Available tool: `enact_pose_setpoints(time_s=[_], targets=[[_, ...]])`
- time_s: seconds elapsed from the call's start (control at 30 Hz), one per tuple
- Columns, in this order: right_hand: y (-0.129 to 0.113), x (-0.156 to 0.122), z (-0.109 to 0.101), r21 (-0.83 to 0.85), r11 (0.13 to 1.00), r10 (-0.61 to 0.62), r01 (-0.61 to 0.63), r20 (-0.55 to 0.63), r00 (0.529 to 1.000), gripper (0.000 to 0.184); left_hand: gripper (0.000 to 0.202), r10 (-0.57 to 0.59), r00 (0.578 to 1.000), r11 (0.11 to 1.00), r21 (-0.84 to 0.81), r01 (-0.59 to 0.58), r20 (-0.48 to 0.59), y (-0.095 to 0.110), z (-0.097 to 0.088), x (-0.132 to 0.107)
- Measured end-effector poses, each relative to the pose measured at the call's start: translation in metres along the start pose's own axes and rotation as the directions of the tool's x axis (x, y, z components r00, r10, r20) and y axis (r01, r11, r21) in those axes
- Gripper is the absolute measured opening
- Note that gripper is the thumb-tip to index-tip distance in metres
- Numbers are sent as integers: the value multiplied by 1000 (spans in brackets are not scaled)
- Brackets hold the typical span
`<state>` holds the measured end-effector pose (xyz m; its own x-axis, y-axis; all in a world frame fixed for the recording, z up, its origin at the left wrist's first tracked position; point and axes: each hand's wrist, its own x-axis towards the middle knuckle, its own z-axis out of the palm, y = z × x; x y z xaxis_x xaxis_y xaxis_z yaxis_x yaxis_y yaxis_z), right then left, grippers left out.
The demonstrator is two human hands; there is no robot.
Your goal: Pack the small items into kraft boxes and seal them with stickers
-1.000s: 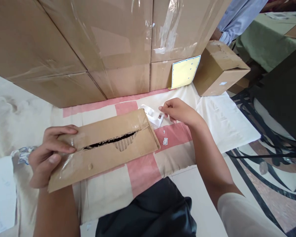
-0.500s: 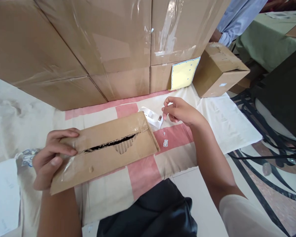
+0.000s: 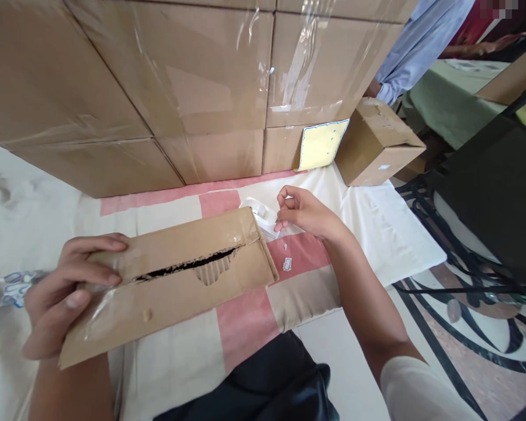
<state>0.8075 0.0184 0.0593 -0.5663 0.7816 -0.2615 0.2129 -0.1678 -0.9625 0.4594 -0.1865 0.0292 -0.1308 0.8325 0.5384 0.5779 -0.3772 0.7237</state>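
My left hand [image 3: 72, 292] grips the left end of a cardboard box [image 3: 175, 310], fingers on top and thumb along the near side. The box has a ragged dark slit along its upper face, a torn patch of bare corrugation beside it, and clear tape near both ends. Beyond its right end lies a white tape dispenser [image 3: 259, 211], partly hidden by the box and my fingers. My right hand [image 3: 304, 211] is at the dispenser's right end with curled fingers and thumb drawn together; whatever is between them is too small to make out.
Large taped cartons [image 3: 210, 88] stand along the back, with a yellow blue-edged paper [image 3: 323, 145] on them. A smaller carton [image 3: 379, 143] sits right of these, near a person's blue sleeve [image 3: 421, 47]. Small paper cutouts [image 3: 287, 264] lie on the checked cloth [image 3: 245, 327]. A dark chair [image 3: 495, 193] is on the right.
My right hand has come down and left onto the end of the tape dispenser, its fingers closing. The box stays in my left hand. The view has shifted slightly.
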Motion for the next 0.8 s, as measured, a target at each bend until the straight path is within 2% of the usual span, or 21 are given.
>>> enact_pose_setpoints(time_s=[0.07,0.17,0.3,0.4,0.47,0.53,0.8], targets=[[7,-2,3,31,998,-47,49,-66,997,24,17,40,999,996,-78,-41,-14,1,3,-1],[20,-7,5,74,988,-122,136,-169,978,25,18,34,999,991,-129,-39,-34,3,6,-1],[40,-10,5,138,958,-215,250,-227,950,25,17,119,991,989,-98,-113,66,6,7,0],[50,-7,7,159,934,-277,321,-249,928,26,16,44,998,989,-142,-49,-39,15,14,-1],[55,-5,8,168,923,-298,346,-259,919,26,16,17,997,985,-172,-30,-76,20,19,-1],[58,-4,9,193,913,-303,360,-270,914,27,16,39,997,983,-174,-50,-66,24,21,-1],[61,-7,8,193,920,-282,342,-280,918,28,15,39,997,985,-167,-48,-60,19,19,-2]])
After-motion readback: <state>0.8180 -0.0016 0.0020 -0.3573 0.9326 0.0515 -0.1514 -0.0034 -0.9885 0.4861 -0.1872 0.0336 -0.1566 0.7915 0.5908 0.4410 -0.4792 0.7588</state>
